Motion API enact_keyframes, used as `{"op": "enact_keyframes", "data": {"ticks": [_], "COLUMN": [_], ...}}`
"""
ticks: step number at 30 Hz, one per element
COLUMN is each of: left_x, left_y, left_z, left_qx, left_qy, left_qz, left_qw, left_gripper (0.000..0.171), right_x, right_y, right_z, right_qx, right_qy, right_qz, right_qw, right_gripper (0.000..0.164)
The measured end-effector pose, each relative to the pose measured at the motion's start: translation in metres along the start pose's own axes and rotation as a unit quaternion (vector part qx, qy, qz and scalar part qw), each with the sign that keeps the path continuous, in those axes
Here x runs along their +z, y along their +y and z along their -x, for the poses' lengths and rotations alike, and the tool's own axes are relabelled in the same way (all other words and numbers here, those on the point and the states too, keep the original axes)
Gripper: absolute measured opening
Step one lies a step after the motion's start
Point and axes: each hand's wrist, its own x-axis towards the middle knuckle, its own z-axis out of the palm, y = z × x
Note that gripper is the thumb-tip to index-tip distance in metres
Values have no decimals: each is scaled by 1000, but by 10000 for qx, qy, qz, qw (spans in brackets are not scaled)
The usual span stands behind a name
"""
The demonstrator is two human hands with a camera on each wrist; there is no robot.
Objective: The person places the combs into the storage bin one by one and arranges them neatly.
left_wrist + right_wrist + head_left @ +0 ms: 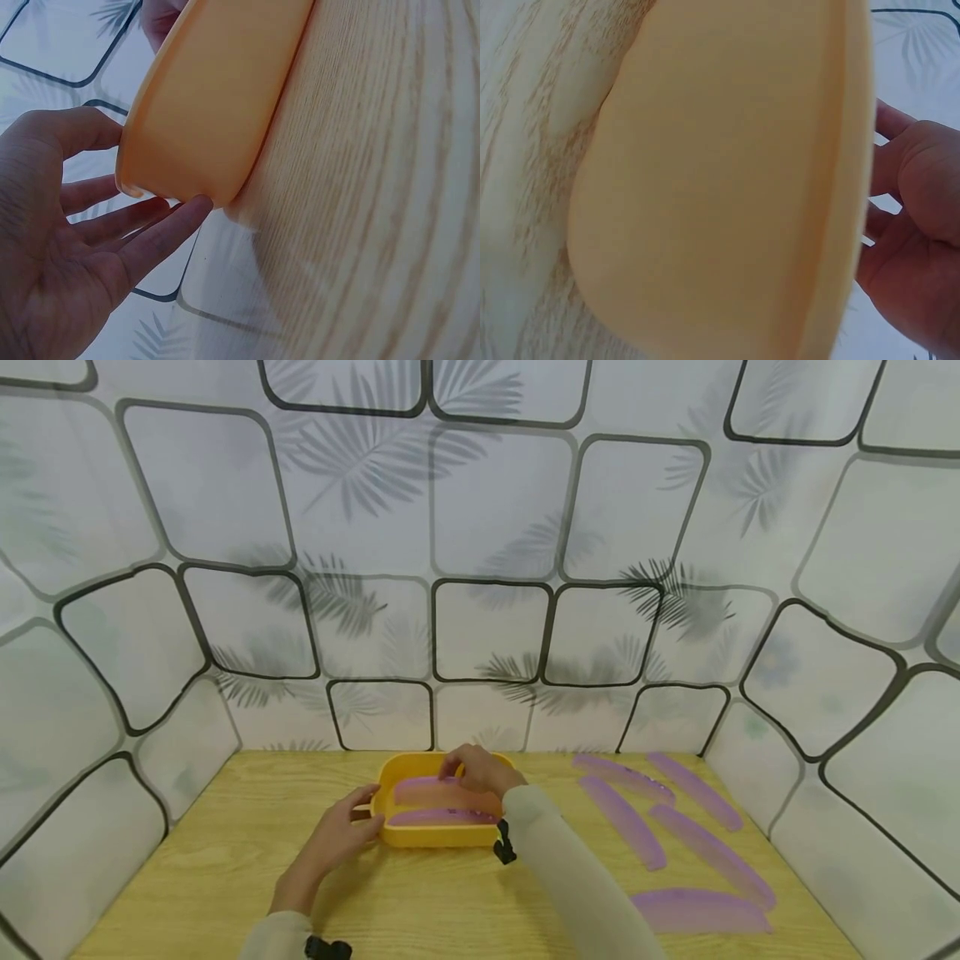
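A yellow tray (442, 837) with raised walls stands near the back of the table. My left hand (341, 835) holds its left end, thumb and fingers spread about the corner, as the left wrist view also shows (82, 217). My right hand (480, 772) reaches into the tray and pinches the top edge of a purple comb (427, 791). Nearer the front wall lies a second purple comb (431, 817) with small decorations. In the right wrist view the tray wall (720, 180) hides the fingertips of my right hand (919, 210).
Several purple combs lie loose on the wooden table (225, 852) to the right, among them an arched one (701, 912) nearest me and a decorated one (626, 777) at the back. Patterned cloth walls (487, 635) enclose the back and both sides.
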Motion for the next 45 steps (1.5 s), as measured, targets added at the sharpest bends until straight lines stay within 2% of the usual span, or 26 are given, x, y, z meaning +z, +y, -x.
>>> {"op": "enact_keyframes", "data": {"ticks": [5, 13, 23, 28, 36, 45], "left_x": [0, 1, 1, 2, 2, 2], "left_y": [0, -1, -1, 0, 1, 2], "left_z": [-1, -2, -1, -1, 1, 1], "left_qx": [-23, -24, -43, -51, -23, -43], "left_qy": [-17, 31, -43, -16, 10, 102], "left_qz": [26, -1, 85, 108, 164, 114], "left_qw": [10000, 10000, 9999, 9999, 9999, 9999], "left_gripper": [57, 56, 57, 58, 58, 57], "right_x": [1, 5, 1, -4, -10, -19], "right_y": [0, 5, 10, 7, 4, 4], "right_z": [1, 1, 6, 13, 29, 49], "right_qx": [83, -26, -729, -841, -888, -920], "right_qy": [30, 161, 503, 640, 639, 784], "right_qz": [-191, -298, -147, 0, 129, 31], "right_qw": [9998, 9994, 9960, 9944, 9939, 9927], "right_gripper": [41, 35, 33, 34, 32, 33]}}
